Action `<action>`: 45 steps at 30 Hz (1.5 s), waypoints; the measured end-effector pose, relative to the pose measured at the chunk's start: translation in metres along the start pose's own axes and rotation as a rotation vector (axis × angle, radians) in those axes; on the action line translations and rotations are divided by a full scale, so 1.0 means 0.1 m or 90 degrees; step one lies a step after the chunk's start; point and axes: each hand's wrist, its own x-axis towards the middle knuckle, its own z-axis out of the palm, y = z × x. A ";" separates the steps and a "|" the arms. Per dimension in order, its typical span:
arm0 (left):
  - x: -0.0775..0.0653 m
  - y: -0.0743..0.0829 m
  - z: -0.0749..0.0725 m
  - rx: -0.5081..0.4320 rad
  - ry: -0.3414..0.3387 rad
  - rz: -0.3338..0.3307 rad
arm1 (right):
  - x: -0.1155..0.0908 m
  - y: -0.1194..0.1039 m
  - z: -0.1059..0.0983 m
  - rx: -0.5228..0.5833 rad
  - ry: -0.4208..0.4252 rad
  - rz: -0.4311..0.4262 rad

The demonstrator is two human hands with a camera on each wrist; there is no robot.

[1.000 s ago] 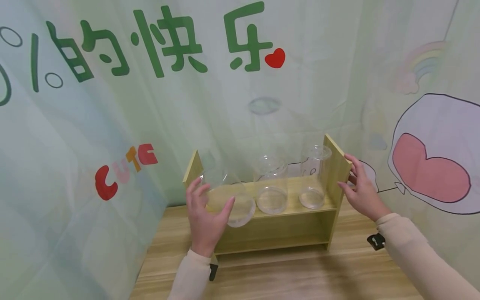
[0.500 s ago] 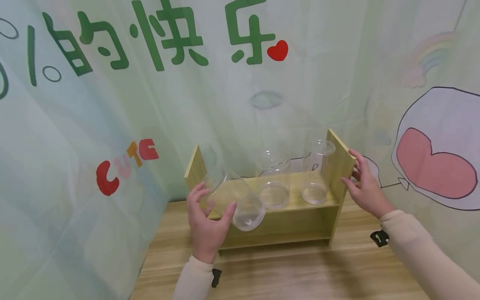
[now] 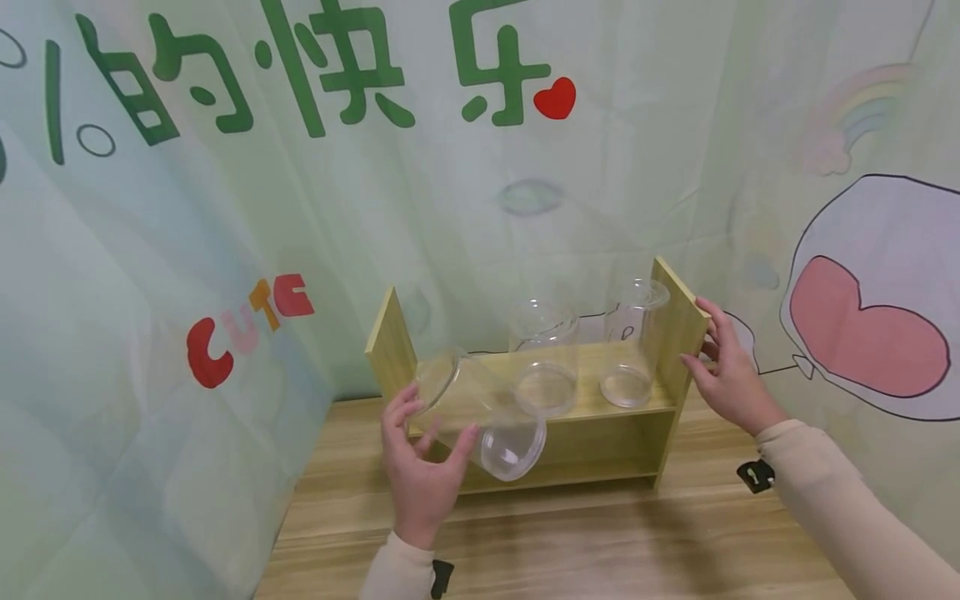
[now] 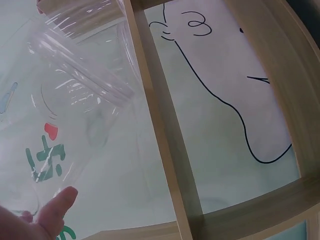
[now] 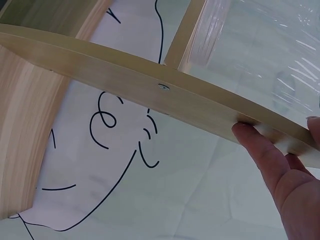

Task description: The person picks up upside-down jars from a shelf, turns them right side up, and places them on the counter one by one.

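My left hand (image 3: 423, 475) grips a clear jar (image 3: 510, 450) near its mouth end. The jar lies tilted in front of a wooden shelf (image 3: 540, 483), its base pointing down and right. In the left wrist view, the thumb (image 4: 60, 205) shows at the lower left, and the jar's clear wall (image 4: 80, 70) above it. At the shelf's right side panel (image 3: 678, 342), my right hand (image 3: 731, 375) holds the edge. The right wrist view shows a fingertip (image 5: 245, 129) against that panel's outer face. Two more clear jars stand upright on the upper board, a wider one (image 3: 546, 392) and a narrower one (image 3: 626, 387).
The shelf's lower tier sits beneath the jars, close above the wood-grain table (image 3: 600, 550). A printed curtain (image 3: 600, 167) hangs behind and at both sides. The left side panel (image 3: 390, 350) rises just behind my left hand.
My left hand has drawn the jar forward and down, off the upper board, with its base swinging right. The right hand stays at the side panel. The view has tilted slightly.
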 end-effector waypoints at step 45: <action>-0.78 -0.40 0.23 -0.200 0.084 -0.171 | -0.20 -0.31 0.01 0.053 0.020 0.048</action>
